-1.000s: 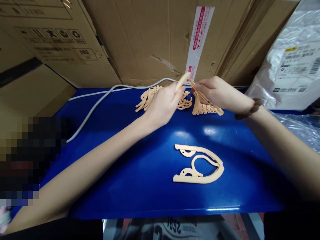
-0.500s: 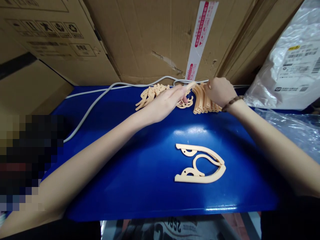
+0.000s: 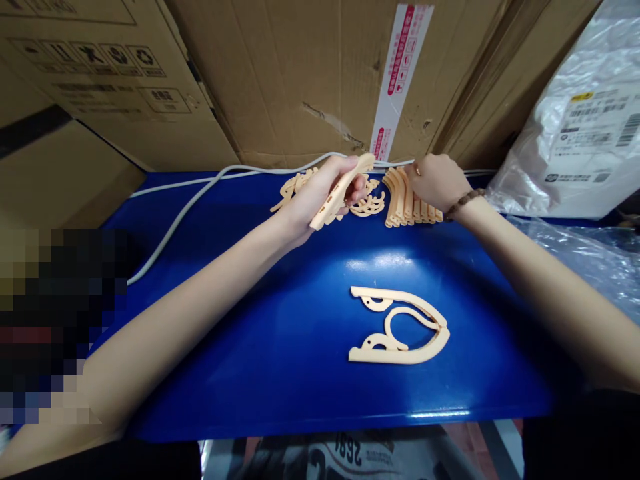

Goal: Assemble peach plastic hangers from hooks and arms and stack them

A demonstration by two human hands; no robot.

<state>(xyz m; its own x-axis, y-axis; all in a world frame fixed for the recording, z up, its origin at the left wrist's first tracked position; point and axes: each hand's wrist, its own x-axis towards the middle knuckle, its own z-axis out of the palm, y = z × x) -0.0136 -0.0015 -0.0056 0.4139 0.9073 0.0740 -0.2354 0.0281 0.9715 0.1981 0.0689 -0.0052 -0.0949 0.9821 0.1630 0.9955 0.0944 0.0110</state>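
My left hand [image 3: 320,190] is closed around a cream plastic hanger arm [image 3: 343,190], a slotted edge turned up and its curved end pointing away. My right hand [image 3: 440,180], fingers curled, rests at the back of a row of similar hanger arms [image 3: 400,197]; what its fingertips hold is hidden. Behind and beside my left hand lie small curved cream pieces [image 3: 295,187] and a cluster of hook-shaped pieces [image 3: 369,205]. Nearer to me, a folded cream travel hanger [image 3: 420,357] lies flat on the blue table [image 3: 270,320], its two arms joined at the right.
Cardboard boxes [image 3: 300,73] stand along the back and left. A white cable [image 3: 185,220] runs across the table's back and left side. At the right are a white wrapped parcel [image 3: 575,133] and clear plastic film [image 3: 595,260].
My left hand has turned over, bringing the hanger arm round so its slotted edge shows. My right hand stays by the row, and the folded hanger has not moved.
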